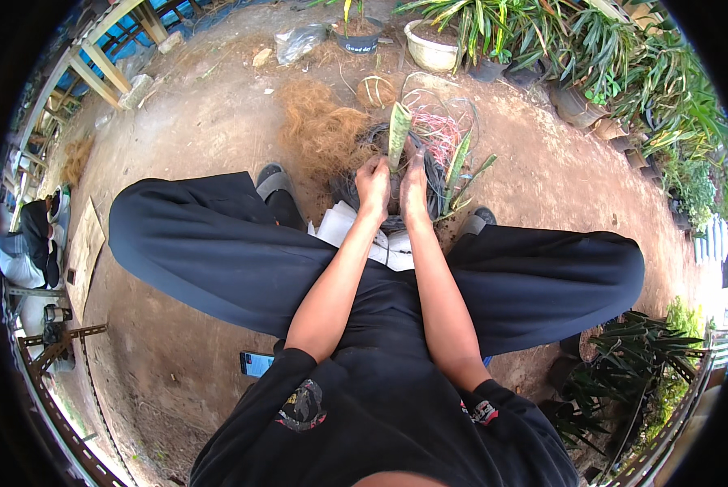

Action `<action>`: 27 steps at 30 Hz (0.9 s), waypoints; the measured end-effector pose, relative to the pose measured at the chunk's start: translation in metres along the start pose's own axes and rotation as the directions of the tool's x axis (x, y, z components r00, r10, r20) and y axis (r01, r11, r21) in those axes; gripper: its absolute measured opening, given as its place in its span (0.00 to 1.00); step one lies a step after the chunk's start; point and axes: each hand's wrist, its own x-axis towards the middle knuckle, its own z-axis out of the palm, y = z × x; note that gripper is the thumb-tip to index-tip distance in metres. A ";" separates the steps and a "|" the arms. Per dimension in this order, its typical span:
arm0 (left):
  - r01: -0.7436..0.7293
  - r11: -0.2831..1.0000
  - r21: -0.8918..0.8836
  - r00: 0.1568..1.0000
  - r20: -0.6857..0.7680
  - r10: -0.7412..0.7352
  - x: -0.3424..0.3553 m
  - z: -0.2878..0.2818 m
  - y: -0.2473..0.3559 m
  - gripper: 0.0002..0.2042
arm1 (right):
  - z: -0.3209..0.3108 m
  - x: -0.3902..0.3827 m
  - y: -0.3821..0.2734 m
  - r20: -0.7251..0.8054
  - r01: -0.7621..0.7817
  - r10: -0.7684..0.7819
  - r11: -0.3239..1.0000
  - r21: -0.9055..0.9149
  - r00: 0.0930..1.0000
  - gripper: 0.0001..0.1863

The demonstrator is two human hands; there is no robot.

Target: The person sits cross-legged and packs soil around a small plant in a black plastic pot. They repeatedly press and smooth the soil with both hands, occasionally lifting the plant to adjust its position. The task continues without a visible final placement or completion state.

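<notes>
Black shirt [412, 406] nearest, both forearms [337, 280] reach forward, converging; the left hand [373, 187] curls its grip round a mottled leaf [398, 134], the right hand [414, 188] flanks it, grip impossible to tell.

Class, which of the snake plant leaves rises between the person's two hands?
The broad, mottled pale-green leaf, between the left hand and right hand; the slimmer green leaves stand apart, to the right of both hands.

Around the leaf [398, 134], fibre [319, 122] lies at nine o'clock, strings [442, 135] at three, a potted plant [357, 39] at eleven, a phone [257, 364] at seven.
</notes>
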 end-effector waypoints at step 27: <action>-0.177 0.981 -0.085 0.984 0.012 0.179 0.002 0.002 -0.011 0.10 | 0.007 -0.013 0.003 -0.044 -0.106 0.139 0.891 0.441 0.989 0.25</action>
